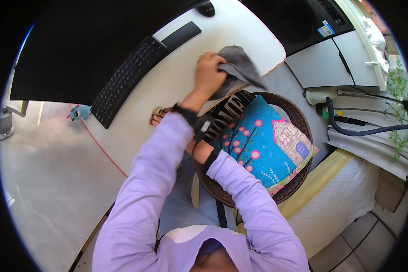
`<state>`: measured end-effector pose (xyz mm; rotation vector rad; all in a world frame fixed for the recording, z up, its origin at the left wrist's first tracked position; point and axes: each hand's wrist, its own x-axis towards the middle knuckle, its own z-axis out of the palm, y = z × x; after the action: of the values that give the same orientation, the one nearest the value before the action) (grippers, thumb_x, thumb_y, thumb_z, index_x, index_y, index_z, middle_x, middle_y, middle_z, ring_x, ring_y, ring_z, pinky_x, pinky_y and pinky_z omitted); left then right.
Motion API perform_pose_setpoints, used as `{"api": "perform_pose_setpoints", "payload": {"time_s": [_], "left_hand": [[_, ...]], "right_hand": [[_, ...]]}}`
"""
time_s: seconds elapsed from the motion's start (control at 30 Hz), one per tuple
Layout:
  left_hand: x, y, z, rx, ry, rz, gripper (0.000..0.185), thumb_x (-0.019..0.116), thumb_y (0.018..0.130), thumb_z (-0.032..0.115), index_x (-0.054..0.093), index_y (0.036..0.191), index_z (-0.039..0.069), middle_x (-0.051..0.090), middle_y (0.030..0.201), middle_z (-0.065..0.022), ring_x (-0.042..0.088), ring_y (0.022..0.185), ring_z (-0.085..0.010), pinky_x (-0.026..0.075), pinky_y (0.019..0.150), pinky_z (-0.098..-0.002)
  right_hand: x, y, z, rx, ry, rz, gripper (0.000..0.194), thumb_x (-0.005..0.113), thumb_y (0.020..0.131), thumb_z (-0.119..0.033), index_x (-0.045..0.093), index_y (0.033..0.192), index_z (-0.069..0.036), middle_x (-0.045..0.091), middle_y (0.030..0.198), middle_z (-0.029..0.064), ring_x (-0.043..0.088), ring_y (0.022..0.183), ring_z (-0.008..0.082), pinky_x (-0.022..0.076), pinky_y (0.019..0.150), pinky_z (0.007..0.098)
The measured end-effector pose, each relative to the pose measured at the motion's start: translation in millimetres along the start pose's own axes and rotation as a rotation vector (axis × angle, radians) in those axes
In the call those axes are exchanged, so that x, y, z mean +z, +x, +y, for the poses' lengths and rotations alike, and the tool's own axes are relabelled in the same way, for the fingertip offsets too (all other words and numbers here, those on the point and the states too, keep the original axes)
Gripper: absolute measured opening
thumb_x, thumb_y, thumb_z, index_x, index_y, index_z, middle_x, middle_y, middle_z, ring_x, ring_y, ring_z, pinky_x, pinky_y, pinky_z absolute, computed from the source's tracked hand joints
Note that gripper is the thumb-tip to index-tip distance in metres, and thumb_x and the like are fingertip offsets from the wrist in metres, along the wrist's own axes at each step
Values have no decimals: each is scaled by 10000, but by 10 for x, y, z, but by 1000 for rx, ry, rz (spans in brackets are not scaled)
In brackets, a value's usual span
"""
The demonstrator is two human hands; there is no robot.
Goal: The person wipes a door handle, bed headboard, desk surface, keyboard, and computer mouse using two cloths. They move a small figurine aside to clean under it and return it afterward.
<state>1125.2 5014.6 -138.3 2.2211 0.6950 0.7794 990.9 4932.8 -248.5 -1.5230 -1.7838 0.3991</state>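
My left hand (pixel 209 73) grips a grey cloth (pixel 239 61) over the right part of the white desk (pixel 255 37), and part of the cloth hangs past the edge; hand and cloth are slightly blurred. My arms cross, the left forearm above the right. Of my right hand (pixel 157 119) only some fingertips show, against a small brown and tan fuzzy item (pixel 160 111) on the desk near its front edge; the rest is hidden under the left sleeve. Below the cloth, a round brown woven basket (pixel 294 112) holds a blue cushion (pixel 272 149) with a house and flowers.
A black keyboard (pixel 129 80), a dark flat bar (pixel 182 35), a black mouse (pixel 205 8) and a blue toy figure (pixel 80 112) are on the desk. Behind the basket's cushion is a black lettered item (pixel 229 114). White cabinets (pixel 319 64) and a dark hose (pixel 367 131) stand right.
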Motion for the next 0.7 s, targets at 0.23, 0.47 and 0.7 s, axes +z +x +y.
{"api": "perform_pose_setpoints", "payload": {"time_s": [0.23,0.47,0.7], "left_hand": [[-1941,-822,-157,-381,-113,464,178,613,808,20,628,985,1,620,999,-79,558,970,-178,432,882,-284],[-2176,-2133,-494,-782,31,530,184,625,758,4,597,940,-2,598,942,-84,563,901,-198,445,845,-304],[-1559,-2631,-673,-428,685,341,314,636,753,77,604,1063,44,469,1217,-215,456,1106,-405,354,957,-466]], "right_hand": [[-1083,798,1037,190,-319,-79,448,559,790,-232,519,1217,-105,561,1215,126,504,1163,293,357,1016,420],[-2930,715,2665,873,-564,291,544,427,924,-366,379,1380,-73,374,1431,144,342,1325,287,264,1090,407],[-2069,843,1694,180,-403,110,467,513,869,-284,481,1303,-115,448,1372,104,368,1303,282,253,1106,409]]}}
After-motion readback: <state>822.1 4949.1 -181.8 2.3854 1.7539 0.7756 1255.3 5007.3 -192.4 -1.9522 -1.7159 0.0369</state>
